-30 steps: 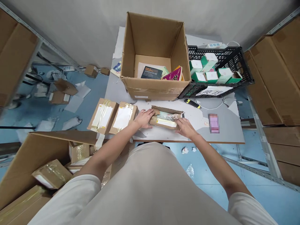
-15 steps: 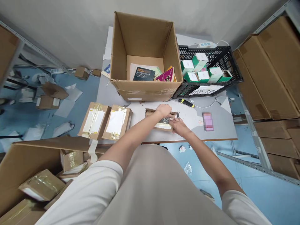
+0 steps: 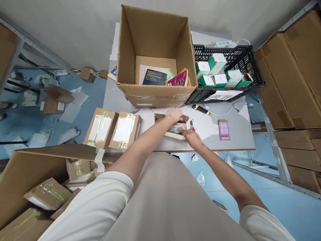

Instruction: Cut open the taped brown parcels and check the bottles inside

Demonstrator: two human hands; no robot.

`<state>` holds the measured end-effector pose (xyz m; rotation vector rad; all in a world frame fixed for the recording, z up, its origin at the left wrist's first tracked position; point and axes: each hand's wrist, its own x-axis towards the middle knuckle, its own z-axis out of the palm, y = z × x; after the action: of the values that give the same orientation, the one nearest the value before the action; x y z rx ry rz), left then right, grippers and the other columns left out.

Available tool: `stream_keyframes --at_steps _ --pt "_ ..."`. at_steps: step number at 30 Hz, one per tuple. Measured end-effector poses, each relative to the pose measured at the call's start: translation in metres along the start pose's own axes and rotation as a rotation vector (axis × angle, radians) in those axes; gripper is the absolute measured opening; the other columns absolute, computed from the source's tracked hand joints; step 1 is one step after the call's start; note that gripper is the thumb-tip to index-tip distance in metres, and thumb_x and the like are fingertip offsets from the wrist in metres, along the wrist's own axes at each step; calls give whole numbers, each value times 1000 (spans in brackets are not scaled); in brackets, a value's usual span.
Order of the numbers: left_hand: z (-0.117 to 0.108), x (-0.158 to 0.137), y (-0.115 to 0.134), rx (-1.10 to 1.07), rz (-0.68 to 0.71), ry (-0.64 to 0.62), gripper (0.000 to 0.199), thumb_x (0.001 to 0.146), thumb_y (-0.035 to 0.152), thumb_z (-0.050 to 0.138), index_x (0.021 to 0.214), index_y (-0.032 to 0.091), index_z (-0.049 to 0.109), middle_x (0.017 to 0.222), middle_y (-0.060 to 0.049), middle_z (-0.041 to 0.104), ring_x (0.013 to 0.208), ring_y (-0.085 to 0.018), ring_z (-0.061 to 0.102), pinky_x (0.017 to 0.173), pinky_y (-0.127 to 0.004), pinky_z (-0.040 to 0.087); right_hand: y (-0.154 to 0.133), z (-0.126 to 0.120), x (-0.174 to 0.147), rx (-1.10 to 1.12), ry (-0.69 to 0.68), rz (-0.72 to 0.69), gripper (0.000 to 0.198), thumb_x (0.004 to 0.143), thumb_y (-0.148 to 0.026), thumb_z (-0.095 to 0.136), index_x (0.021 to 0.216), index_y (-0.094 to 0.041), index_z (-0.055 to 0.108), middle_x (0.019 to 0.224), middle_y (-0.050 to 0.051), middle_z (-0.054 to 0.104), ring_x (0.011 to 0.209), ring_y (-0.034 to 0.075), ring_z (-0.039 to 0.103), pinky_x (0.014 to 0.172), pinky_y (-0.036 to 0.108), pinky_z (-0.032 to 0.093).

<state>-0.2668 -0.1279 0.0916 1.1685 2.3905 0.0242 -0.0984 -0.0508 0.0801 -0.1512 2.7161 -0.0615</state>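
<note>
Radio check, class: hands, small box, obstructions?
Left hand over small box, right hand at its near right corner. Shiny wrapped item inside. Left forearm partly hides box.

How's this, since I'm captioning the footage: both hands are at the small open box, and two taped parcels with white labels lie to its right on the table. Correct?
Only the side is wrong: the two taped parcels lie to the left of the small open box on the table, as the head view shows. The rest stands.

Black crate (image 3: pixel 257 72) (green-white boxes (image 3: pixel 217 63) inside), power strip (image 3: pixel 223 44) behind.
</note>
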Motion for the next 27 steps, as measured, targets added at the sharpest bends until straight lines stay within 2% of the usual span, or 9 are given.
stream_keyframes --at_steps 5,10,14,16,19,21,23,25,27 --pt "-1 -1 -9 -21 -47 -2 39 81 46 60 103 16 70 103 -15 70 99 -24 65 82 -29 49 -1 6 -8 -49 90 28 13 82 -5 57 87 -15 62 88 9 65 83 20 53 70 29 35" --pt "1 -3 -30 -13 -57 41 46 85 52 52 104 13 69 104 -17 68 103 -28 62 86 -35 47 7 14 -21 -89 149 79 27 90 -6 38 85 -17 62 87 10 62 84 21 50 62 30 29" --pt "9 -5 -38 -39 -34 86 53 81 59 53 105 13 66 103 -16 67 103 -30 61 86 -36 45 1 33 -29 -70 128 23 32 91 -6 32 92 -19 61 90 10 61 86 22 48 68 32 31" --pt "13 -10 -42 -80 6 133 53 83 58 49 111 15 63 105 -15 66 103 -28 61 86 -35 44 -3 46 -34 -27 118 -9 28 91 -9 35 96 -18 61 96 11 60 89 23 48 73 32 32" --pt "23 -28 -48 -114 194 279 42 92 44 40 123 19 55 121 -13 60 113 -23 55 94 -34 41 -5 56 -43 99 140 -63 22 89 -27 47 104 -15 58 111 14 58 96 25 48 79 34 34" --pt "32 -48 -51 -87 317 387 36 94 32 38 125 20 53 131 -12 54 124 -21 46 102 -37 35 -1 50 -44 205 177 -63 31 88 -39 50 106 -15 57 110 14 59 97 25 50 83 36 33" --pt "44 -73 -50 -46 374 451 32 94 25 37 117 22 58 131 -10 55 128 -21 42 106 -40 30 4 35 -38 279 218 39 30 91 -41 44 103 -16 56 100 11 62 93 24 53 86 37 32" --pt "59 -100 -45 -14 386 449 30 94 24 35 105 21 63 122 -10 61 120 -20 48 105 -40 29 5 15 -23 296 243 201 31 92 -43 43 100 -17 56 97 11 62 94 24 54 86 38 33" --pt "74 -121 -40 7 425 378 30 94 29 37 98 20 65 105 -9 66 105 -19 56 104 -40 30 1 -3 -2 264 198 335 40 84 -52 54 103 -17 55 106 13 59 102 28 52 84 38 37"
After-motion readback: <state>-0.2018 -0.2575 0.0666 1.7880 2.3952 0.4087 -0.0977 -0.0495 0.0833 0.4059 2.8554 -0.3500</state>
